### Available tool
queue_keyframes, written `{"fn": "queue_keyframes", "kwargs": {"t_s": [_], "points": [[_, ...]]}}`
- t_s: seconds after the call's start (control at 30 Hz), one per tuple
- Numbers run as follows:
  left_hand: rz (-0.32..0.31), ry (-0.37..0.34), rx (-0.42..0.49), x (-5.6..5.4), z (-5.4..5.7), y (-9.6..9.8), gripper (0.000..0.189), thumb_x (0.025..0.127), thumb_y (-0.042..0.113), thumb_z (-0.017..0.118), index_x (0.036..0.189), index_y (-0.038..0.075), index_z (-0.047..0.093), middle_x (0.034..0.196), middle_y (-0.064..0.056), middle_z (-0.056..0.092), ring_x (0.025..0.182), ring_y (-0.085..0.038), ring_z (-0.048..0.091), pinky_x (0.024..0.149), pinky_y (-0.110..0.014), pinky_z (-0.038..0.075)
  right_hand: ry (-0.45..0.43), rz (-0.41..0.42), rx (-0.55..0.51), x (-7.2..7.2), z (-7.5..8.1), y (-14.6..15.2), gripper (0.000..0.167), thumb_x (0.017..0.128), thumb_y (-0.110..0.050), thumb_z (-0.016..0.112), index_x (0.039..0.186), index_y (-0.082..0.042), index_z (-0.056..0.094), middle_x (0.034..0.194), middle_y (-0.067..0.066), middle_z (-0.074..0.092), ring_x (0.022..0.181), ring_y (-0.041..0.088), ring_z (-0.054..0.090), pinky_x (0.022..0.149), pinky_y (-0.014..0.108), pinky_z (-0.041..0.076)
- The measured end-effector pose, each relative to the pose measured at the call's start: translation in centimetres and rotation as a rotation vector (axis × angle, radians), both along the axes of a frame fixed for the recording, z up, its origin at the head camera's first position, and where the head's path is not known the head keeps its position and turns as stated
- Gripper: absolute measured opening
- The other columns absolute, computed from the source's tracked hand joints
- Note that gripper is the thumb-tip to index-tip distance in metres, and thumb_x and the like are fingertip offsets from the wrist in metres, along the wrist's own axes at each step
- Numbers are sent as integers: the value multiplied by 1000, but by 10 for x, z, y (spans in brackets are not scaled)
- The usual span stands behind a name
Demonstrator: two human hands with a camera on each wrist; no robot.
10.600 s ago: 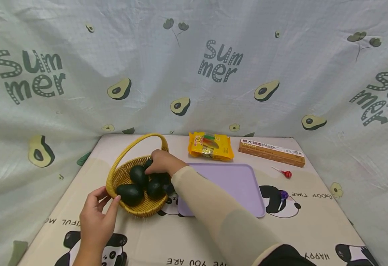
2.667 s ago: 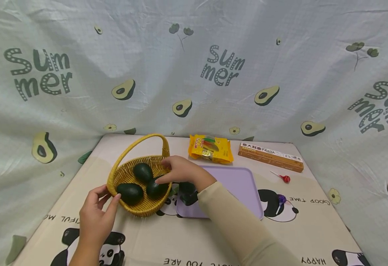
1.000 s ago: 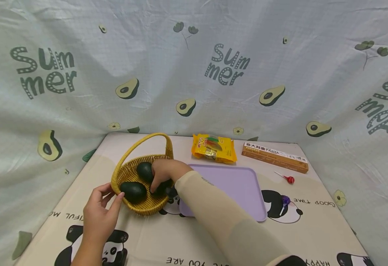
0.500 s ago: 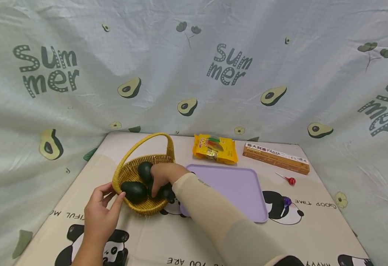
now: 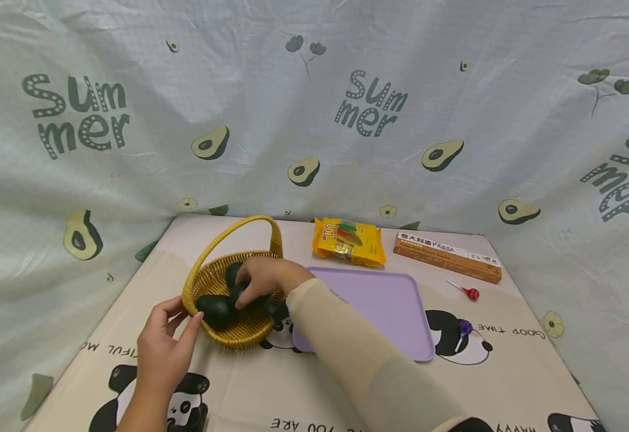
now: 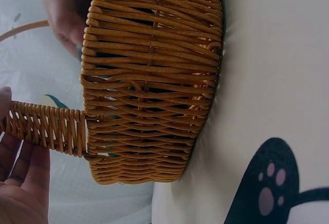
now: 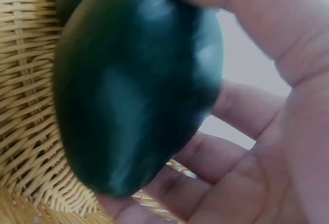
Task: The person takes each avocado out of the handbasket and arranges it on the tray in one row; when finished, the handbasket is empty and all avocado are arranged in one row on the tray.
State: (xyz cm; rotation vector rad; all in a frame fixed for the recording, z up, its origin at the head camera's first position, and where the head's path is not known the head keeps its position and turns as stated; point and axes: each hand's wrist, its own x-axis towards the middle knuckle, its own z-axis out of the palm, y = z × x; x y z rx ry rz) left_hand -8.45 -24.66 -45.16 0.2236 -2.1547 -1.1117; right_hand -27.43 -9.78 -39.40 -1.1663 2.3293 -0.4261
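A yellow wicker basket (image 5: 238,343) with a tall hoop handle stands on the left of the table. My left hand (image 5: 165,342) holds the foot of its handle between thumb and fingers, which the left wrist view also shows. Inside the basket, my right hand (image 5: 264,279) grips a dark green avocado (image 7: 133,90), thumb on one side and fingers curled round the other. A second avocado (image 5: 216,311) lies at the near left of the basket. Behind the right hand sits another avocado (image 5: 232,273), partly covered by the fingers.
Right of the basket lies a lilac tray (image 5: 384,312), partly hidden by the right sleeve. A yellow candy bag (image 5: 349,241) and a brown pasta box (image 5: 447,258) lie along the back. A red lollipop (image 5: 472,294) and a purple lollipop (image 5: 465,327) are at the right.
Within the basket, the right hand has taken hold of an avocado and shifted it up and left. Fewer avocados are visible in the basket than about ten seconds ago. The left hand keeps its hold.
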Motion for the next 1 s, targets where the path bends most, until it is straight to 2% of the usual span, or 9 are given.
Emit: {"fn": "queue_keyframes", "kwargs": {"t_s": [0.2, 0.3, 0.43, 0.57, 0.7, 0.8, 0.93, 1.0], "points": [[-5, 2, 4, 1, 0, 0, 46, 86, -7, 78, 126, -4, 56, 126, -13, 64, 114, 14, 52, 98, -2, 46, -39, -11, -113, 0, -5, 2, 50, 85, -49, 79, 122, -17, 71, 116, -7, 68, 101, 6, 60, 88, 19, 54], [-3, 2, -1, 0, 1, 1, 46, 86, -7, 78, 126, -4, 56, 126, -13, 64, 114, 14, 52, 98, -2, 45, -64, -22, -156, 0, -4, 2, 47, 87, -50, 77, 121, -18, 70, 115, -7, 67, 101, 7, 61, 88, 20, 55], [-4, 6, -1, 0, 1, 0, 46, 86, -7, 78, 126, -4, 56, 125, -14, 64, 114, 14, 52, 99, -2, 46, -82, -13, -204, -1, -2, 4, 46, 92, -52, 71, 126, -22, 70, 127, -6, 66, 113, 7, 60, 100, 24, 54], [-6, 9, 2, 0, 1, 0, 45, 85, -8, 78, 125, -5, 56, 125, -13, 64, 113, 13, 52, 98, -2, 46, -122, 5, -248, -1, -3, 6, 41, 101, -48, 61, 135, -26, 66, 142, -7, 60, 129, 7, 53, 114, 28, 46], [0, 5, -1, 0, 2, 1, 45, 85, -8, 78, 125, -5, 56, 125, -13, 64, 113, 13, 52, 98, -2, 46, -160, -1, -286, 0, -5, 10, 40, 105, -46, 55, 139, -27, 64, 146, -9, 57, 134, 8, 51, 119, 31, 43], [2, 2, 0, 0, 2, 1, 45, 85, -8, 78, 125, -5, 56, 125, -14, 64, 112, 14, 52, 98, -1, 46, -193, -44, -317, 1, -5, 16, 44, 101, -49, 62, 140, -29, 62, 144, -9, 57, 130, 9, 53, 112, 32, 49], [4, -1, 2, 0, 3, 2, 46, 85, -9, 78, 125, -5, 56, 125, -14, 64, 113, 14, 51, 98, -1, 45, -240, -59, -378, 1, -3, 25, 57, 90, -39, 79, 142, -29, 58, 138, -7, 57, 119, 12, 57, 97, 26, 56], [10, -8, 1, 0, 2, 2, 45, 85, -8, 78, 125, -5, 56, 125, -13, 64, 114, 10, 54, 98, -1, 45, -261, -61, -400, 2, -1, 29, 61, 85, -34, 84, 140, -28, 57, 135, -7, 57, 117, 12, 58, 93, 24, 57]]}}
